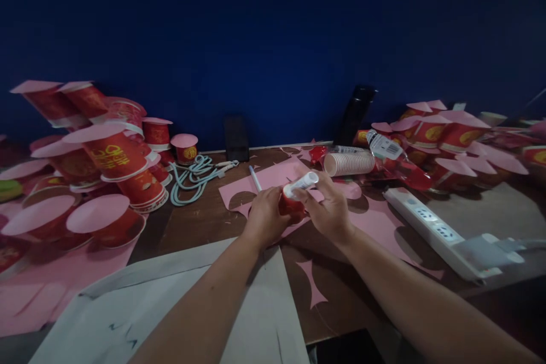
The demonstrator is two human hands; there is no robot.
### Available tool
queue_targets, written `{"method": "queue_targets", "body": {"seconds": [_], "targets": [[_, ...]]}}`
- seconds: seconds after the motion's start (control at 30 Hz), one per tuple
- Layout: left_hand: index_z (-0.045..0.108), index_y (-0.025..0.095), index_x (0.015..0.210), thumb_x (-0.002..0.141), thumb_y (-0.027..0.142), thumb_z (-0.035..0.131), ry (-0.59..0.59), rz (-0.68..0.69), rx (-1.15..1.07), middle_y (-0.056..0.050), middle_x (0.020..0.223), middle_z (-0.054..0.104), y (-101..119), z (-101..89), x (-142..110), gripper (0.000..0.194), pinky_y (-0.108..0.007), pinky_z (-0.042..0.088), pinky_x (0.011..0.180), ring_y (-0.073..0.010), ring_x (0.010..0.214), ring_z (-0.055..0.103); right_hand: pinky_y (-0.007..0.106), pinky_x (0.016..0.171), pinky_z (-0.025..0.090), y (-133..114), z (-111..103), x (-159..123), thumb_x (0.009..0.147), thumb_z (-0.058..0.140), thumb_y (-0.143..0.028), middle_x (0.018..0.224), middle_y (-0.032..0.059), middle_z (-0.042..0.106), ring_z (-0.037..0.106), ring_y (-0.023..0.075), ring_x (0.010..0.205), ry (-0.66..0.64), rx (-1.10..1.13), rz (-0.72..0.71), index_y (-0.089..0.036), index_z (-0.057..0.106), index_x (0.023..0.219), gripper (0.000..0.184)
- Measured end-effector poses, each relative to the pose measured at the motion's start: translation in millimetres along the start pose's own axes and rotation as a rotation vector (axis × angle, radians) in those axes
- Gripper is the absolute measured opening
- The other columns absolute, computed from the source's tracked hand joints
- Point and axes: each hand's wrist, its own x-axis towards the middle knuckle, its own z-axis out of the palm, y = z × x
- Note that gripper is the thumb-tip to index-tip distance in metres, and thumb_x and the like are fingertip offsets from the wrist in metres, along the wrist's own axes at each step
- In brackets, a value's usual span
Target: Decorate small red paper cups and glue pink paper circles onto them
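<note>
Cup (pixel 290 214) and tube (pixel 302 183) are both held over the middle of the table (pixel 187 227). The left grip (pixel 267 215) wraps the red cup, and the right grip (pixel 330 210) pinches the white tube by the cup's top. I can't tell if they touch. It looks best to hold the cup still, not squash it, and move the tube softly and slowly.

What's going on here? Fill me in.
A person's left hand holds a red cup, while the right hand holds a white tube at its top; whether the two touch is hard to tell. Pink paper with round cut-outs lies around them on the table. Red cups topped with pink discs are piled on the left and on the right.
</note>
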Motion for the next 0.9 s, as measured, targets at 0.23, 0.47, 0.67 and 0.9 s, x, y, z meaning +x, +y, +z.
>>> {"method": "queue_targets", "body": {"seconds": [0.23, 0.47, 0.67, 0.9], "targets": [[0.044, 0.019, 0.137, 0.070, 0.046, 0.071, -0.008, -0.074, -0.116, -0.015, 0.143, 0.046, -6, -24.1, 0, 0.077, -0.050, 0.033, 0.107, -0.0318, 0.132, 0.040, 0.037, 0.088, 0.048, 33, -2, 4, 0.091, 0.050, -0.044, 0.096, 0.0077, 0.068, 0.062, 0.0213, 0.093, 0.332, 0.082, 0.252, -0.019, 0.062, 0.110, 0.033], [0.044, 0.012, 0.138, 0.074, 0.016, 0.053, 0.266, -0.162, 0.173, -0.015, 0.137, 0.052, -46, -45.1, 62, 0.065, -0.044, 0.030, 0.111, -0.0285, 0.130, 0.043, 0.039, 0.082, 0.049, 66, 13, 2, 0.092, 0.042, -0.052, 0.098, 0.0092, 0.066, 0.061, 0.0207, 0.087, 0.360, 0.097, 0.468, -0.016, 0.059, 0.107, 0.043], [0.025, 0.007, 0.148, 0.075, 0.017, 0.050, 0.163, -0.196, 0.637, -0.014, 0.154, 0.029, -76, -39.9, 104, 0.077, -0.051, 0.017, 0.114, -0.0351, 0.140, 0.022, 0.038, 0.078, 0.049, 68, 16, 4, 0.093, 0.042, -0.048, 0.085, 0.0077, 0.067, 0.062, 0.0220, 0.082, 0.276, 0.035, 0.381, -0.017, 0.060, 0.096, 0.035], [0.025, 0.009, 0.148, 0.080, 0.027, 0.049, 0.144, -0.129, 0.761, -0.014, 0.154, 0.029, -98, -40.6, 115, 0.075, -0.053, 0.014, 0.113, -0.0342, 0.140, 0.020, 0.039, 0.081, 0.047, 77, 15, 7, 0.093, 0.043, -0.046, 0.086, 0.0068, 0.066, 0.061, 0.0223, 0.085, 0.262, -0.003, 0.361, -0.019, 0.060, 0.091, 0.032]]}}
